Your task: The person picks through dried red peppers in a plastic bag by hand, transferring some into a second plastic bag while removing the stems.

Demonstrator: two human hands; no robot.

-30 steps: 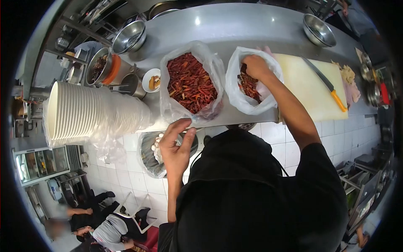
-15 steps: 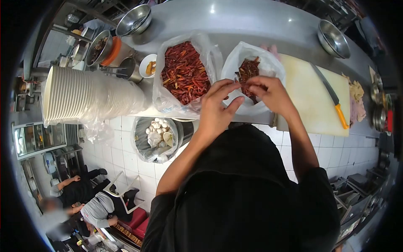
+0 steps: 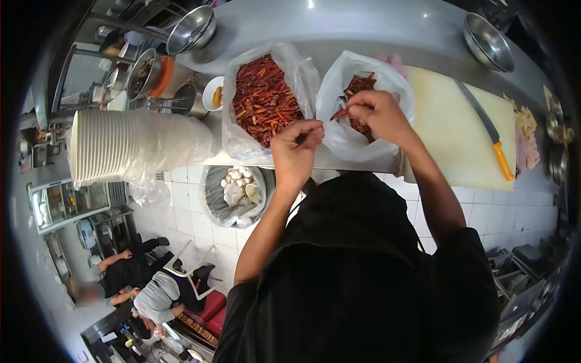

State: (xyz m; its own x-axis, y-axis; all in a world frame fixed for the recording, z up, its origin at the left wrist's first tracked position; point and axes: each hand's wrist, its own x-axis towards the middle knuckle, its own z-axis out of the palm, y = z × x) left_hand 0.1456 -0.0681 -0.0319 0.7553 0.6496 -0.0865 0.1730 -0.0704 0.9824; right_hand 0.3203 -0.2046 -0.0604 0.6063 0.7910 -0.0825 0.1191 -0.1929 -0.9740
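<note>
My right hand pinches a dried red chili between thumb and fingers, over a white plastic bag that holds a smaller heap of dried chilies. Beside it, at the lower right rim of a fuller clear bag, my left hand is closed with thumb and fingertips together. Whatever lies in those left fingertips is too small to make out. Dark red dried chilies fill the left bag.
A cutting board with a yellow-handled knife lies on the right. Stacked white containers stand left. Metal bowls sit on the counter's far side. Below is a lined bin with garlic-like bulbs. Two people are at lower left.
My hands, close together over the smaller bag before, have moved apart. The left has shifted left toward the fuller bag; the right stays over the smaller bag with a chili. The view has shifted slightly.
</note>
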